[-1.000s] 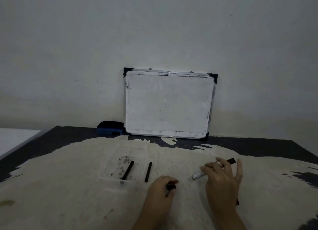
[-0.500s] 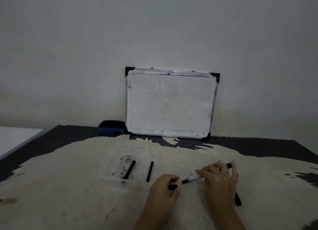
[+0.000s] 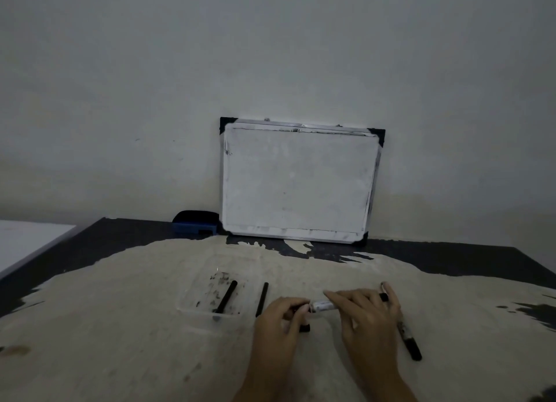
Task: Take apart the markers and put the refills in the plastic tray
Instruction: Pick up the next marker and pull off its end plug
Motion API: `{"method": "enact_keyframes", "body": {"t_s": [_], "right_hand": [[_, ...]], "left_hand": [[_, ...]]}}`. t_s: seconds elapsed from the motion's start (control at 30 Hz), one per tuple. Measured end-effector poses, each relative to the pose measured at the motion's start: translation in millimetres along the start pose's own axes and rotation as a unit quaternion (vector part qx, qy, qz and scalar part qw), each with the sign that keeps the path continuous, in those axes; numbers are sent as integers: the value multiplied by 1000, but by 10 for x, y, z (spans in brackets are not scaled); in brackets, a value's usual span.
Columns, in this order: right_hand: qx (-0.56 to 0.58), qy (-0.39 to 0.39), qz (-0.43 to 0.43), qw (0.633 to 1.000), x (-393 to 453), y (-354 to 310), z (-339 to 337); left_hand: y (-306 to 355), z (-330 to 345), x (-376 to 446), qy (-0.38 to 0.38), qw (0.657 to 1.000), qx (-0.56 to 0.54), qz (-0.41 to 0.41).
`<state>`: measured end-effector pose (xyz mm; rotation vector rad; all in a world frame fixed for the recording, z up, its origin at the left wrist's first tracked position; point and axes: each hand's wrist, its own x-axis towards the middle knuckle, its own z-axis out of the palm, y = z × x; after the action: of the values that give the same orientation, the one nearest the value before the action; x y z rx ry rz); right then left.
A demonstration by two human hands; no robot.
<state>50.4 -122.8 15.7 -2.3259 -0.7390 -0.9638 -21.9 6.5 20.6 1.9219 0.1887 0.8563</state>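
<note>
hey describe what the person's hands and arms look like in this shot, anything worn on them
Both the left hand and the right hand are bare: no gloves, and no rings or watch that I can make out in the dim light. The forearms running to the bottom edge are uncovered too, with no sleeve in view. The fingernails look short and unpainted.

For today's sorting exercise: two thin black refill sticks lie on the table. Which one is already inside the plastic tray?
The left refill, lying slanted inside the clear plastic tray. The other refill lies on the bare table just right of the tray.
</note>
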Motion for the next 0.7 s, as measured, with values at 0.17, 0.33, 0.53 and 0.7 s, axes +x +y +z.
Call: {"method": "enact_keyframes", "body": {"t_s": [0.17, 0.33, 0.53, 0.7], "right_hand": [[13, 31, 32, 999, 9, 30, -2], [23, 40, 59, 997, 14, 40, 9], [21, 26, 61, 998, 10, 20, -8], [20, 21, 56, 998, 22, 3, -25]], "left_hand": [[79, -129, 28, 67, 996, 33, 49], [107, -462, 165, 149, 966, 158, 142], [-93, -722, 288, 137, 957, 254, -8], [-186, -687, 248, 82, 947, 305, -61]]}}
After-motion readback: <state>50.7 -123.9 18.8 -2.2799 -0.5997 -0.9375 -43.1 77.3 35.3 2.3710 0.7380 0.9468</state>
